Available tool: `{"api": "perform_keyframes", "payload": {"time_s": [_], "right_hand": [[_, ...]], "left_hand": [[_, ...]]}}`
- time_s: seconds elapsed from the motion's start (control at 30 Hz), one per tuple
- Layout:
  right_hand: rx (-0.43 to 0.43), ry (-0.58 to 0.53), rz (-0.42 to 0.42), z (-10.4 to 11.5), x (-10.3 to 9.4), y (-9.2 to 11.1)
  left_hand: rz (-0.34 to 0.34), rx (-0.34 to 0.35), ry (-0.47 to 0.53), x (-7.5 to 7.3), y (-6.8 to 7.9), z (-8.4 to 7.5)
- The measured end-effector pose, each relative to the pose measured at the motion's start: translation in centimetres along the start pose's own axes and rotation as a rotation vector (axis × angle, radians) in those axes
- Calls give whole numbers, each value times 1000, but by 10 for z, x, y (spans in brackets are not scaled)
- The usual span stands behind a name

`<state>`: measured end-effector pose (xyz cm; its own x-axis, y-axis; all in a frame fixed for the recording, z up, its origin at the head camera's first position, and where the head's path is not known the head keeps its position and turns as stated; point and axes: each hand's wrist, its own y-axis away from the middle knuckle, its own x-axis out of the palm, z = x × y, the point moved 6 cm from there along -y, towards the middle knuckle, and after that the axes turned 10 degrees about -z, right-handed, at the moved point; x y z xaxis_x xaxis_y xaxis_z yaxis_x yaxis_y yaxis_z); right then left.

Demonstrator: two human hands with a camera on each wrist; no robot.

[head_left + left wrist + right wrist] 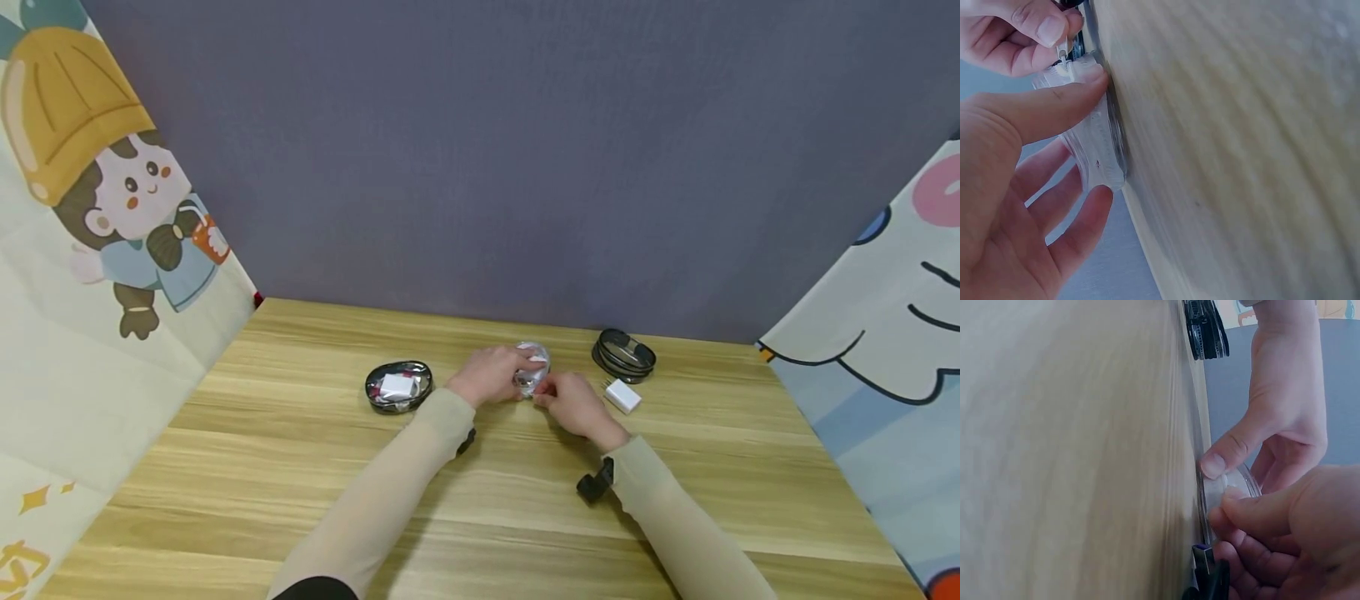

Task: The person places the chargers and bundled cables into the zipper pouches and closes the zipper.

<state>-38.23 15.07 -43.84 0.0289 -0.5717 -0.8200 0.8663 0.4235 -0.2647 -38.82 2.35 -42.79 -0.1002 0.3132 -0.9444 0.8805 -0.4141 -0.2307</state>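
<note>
Between both hands, near the back of the table, is a small clear pouch (526,384) with a ribbed zipper along its side. My left hand (489,375) holds it from the left, thumb laid over the zipper side and fingers spread round the other side in the left wrist view. At the pouch's near right end, my right hand (573,404) pinches the small zipper pull (1062,49) between thumb and forefinger. Its other fingers are curled in. Both hands partly cover the pouch in the head view.
A black-rimmed clear pouch (371,395) with a white charger inside lies to the left. To the right are a coiled black cable (624,357) and a white charger plug (622,396). A dark grey panel (487,167) stands along the table's back edge.
</note>
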Motion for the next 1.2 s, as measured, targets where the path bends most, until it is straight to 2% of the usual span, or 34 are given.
{"api": "perform_keyframes", "payload": {"time_s": [0.27, 0.47, 0.73, 0.9, 1.03, 1.2], "right_hand": [[12, 14, 21, -5, -2, -2], [16, 25, 29, -9, -5, -5], [87, -2, 31, -20, -5, -9], [76, 12, 5, -23, -8, -14], [48, 60, -32, -23, -9, -17], [32, 112, -38, -21, -10, -18]], "left_hand": [[13, 10, -17, -1, 0, -1], [23, 24, -85, -5, 0, -4], [-16, -1, -91, -12, 0, -4], [-47, -11, -115, -13, 1, -3], [-63, 17, -122, -12, 0, -5], [-81, 97, -122, -10, -1, -10]]}}
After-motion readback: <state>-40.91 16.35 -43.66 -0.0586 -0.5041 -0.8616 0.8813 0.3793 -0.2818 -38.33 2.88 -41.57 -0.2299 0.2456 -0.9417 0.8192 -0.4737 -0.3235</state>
